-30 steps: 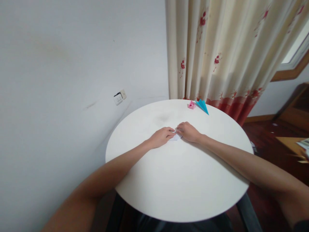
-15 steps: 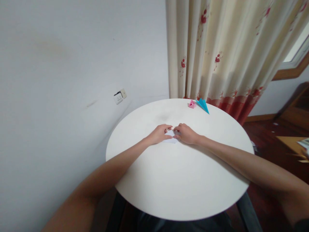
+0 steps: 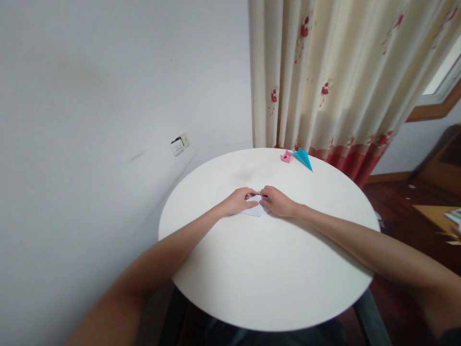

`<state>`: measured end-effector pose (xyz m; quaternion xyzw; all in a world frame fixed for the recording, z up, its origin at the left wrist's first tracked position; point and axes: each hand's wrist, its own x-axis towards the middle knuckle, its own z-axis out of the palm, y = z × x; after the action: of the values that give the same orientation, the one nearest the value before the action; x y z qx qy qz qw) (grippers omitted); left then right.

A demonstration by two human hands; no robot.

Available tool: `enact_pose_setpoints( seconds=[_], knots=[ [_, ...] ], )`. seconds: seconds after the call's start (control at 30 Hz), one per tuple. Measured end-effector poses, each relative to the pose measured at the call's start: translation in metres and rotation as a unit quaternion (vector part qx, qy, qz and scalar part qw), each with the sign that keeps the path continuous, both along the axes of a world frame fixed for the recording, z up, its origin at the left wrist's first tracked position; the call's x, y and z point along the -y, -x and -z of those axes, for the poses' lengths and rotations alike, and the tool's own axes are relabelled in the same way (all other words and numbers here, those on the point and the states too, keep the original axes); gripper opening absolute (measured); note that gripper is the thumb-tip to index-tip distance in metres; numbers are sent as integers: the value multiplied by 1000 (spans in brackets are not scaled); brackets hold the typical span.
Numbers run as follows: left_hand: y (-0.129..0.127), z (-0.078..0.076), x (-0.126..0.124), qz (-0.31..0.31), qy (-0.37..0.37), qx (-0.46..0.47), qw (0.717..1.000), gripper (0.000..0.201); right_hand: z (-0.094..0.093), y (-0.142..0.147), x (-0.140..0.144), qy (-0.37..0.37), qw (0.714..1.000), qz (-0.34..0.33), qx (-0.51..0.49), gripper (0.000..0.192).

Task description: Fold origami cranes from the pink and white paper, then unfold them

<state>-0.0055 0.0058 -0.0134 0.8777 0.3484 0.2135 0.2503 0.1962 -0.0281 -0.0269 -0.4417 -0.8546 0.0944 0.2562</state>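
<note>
A folded piece of white paper (image 3: 256, 210) lies on the round white table (image 3: 268, 274), between my hands. My left hand (image 3: 240, 201) grips its left side, the thumb across the top and the fingers curled at the far edge. On the right side, my right hand (image 3: 277, 201) pinches the paper near its upper corner, close to the left fingertips. Both hands partly cover the sheet, so its full outline is hidden.
Near the table's far edge sit a pink folded paper piece (image 3: 287, 156) and a blue paper plane (image 3: 303, 158). Behind them hangs a flowered curtain (image 3: 324, 96). A wall socket (image 3: 177, 147) is at the left. A wooden surface (image 3: 432, 218) with papers stands at the right.
The fingertips of both hands have come closer together at the paper's far edge. More of the paper's near part shows now. The objects at the back have stayed put.
</note>
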Motion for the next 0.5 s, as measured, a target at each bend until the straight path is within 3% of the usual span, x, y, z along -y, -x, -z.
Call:
enact_pose_setpoints(
  seconds=[0.23, 0.4, 0.5],
  knots=[
    [2, 6, -8, -13, 50, 8, 999, 30, -1, -1, 0, -27, 997, -26, -68, 13],
    [0, 2, -9, -101, 90, 115, 984, 32, 0, -10, -12, -75, 975, 102, -184, 28],
    [-2, -4, -7, -188, 93, 184, 960, 30, -2, -14, -18, 5, 934, 188, -304, 42]
  ],
)
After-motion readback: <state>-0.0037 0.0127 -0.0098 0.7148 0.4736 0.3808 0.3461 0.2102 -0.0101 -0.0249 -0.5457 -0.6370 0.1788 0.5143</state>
